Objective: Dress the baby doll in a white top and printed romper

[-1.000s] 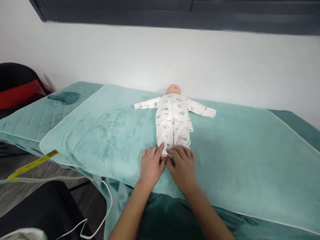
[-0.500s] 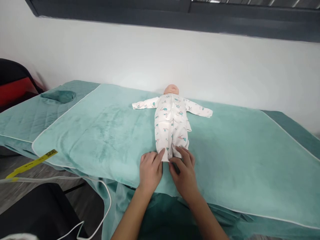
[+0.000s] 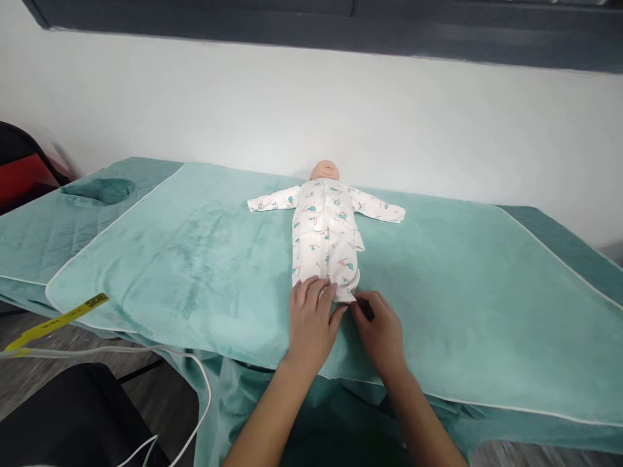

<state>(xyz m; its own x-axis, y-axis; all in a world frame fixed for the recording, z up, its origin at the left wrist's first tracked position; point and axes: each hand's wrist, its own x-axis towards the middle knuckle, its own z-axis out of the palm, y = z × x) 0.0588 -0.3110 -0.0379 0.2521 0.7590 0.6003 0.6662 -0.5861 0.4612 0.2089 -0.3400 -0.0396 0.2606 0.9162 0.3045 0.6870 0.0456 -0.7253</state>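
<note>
A baby doll (image 3: 324, 170) lies on its back, its arms stretched out in a white printed baby shirt (image 3: 324, 207). Matching baby trousers (image 3: 341, 259) cover its legs. My left hand (image 3: 312, 318) rests across the lower end of the left trouser leg, fingers extended on the cloth and thumb apart near the other cuff. At the right leg's hem, my right hand (image 3: 380, 331) pinches the outer corner between thumb and fingers. The left cuff is hidden under my left hand.
The doll lies on a padded bed with a teal cover (image 3: 452, 292). A white wall (image 3: 272, 104) runs behind it. At the left are a face hole (image 3: 100, 192), a yellow tag (image 3: 58, 322) on a white cable (image 3: 207, 389), and a black chair (image 3: 73, 415).
My left hand has moved right, from the left cuff to across the trouser leg. My right hand has shifted to the right cuff's outer corner. The view has shifted slightly.
</note>
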